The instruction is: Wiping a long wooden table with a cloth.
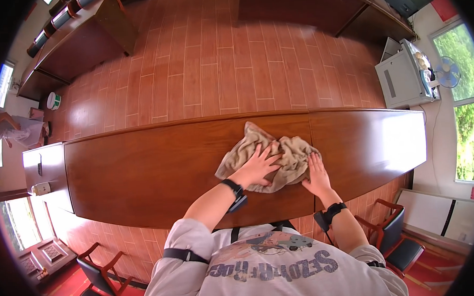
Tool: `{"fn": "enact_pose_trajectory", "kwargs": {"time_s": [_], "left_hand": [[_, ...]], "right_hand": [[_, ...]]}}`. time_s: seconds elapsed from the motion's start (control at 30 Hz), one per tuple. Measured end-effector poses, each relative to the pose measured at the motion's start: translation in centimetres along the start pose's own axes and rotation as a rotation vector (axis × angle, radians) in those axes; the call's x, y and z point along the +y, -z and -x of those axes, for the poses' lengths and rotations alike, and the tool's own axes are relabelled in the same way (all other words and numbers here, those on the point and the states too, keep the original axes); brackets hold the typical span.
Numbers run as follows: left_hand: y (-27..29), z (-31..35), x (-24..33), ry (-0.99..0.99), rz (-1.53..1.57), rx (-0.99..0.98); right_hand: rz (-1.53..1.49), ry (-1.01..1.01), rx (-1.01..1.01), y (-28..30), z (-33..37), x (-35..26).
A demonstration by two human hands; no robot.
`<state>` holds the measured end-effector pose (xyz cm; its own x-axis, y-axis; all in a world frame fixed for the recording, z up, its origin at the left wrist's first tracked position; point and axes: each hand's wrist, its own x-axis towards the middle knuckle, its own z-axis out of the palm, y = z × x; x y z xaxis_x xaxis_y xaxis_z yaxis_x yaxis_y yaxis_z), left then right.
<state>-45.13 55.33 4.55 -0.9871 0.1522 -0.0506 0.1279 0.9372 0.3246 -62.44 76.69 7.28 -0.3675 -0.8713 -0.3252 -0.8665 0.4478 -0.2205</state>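
A crumpled beige-brown cloth (289, 158) lies bunched on the polished brown wooden table (141, 166). My left hand (259, 165) rests on top of the cloth, its fingers spread across the folds. At the cloth's right edge, my right hand (318, 177) lies with fingers stretched out, the tips touching the fabric. Neither hand is closed around it. Each wrist carries a black strap.
A white bottle (41, 188) stands on the table's left end. Black-seated chairs (100, 278) (396, 241) are on the near side. A grey cabinet (402, 80) with a fan (446, 72) stands far right. Another person's arm (8, 121) shows at far left.
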Motion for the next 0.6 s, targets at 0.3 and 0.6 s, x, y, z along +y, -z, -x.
{"fn": "enact_pose_trajectory", "kwargs": {"time_s": [0.3,0.6], "left_hand": [[0.3,-8.0,-3.0,0.055,-0.004,0.074],[2.4,6.3,-7.5,0.606,0.061,0.173]], "right_hand": [[0.113,-0.058,0.101,2.3,-11.0,3.2],[0.092,0.042,0.120,-0.7,-13.7,-9.4]]}}
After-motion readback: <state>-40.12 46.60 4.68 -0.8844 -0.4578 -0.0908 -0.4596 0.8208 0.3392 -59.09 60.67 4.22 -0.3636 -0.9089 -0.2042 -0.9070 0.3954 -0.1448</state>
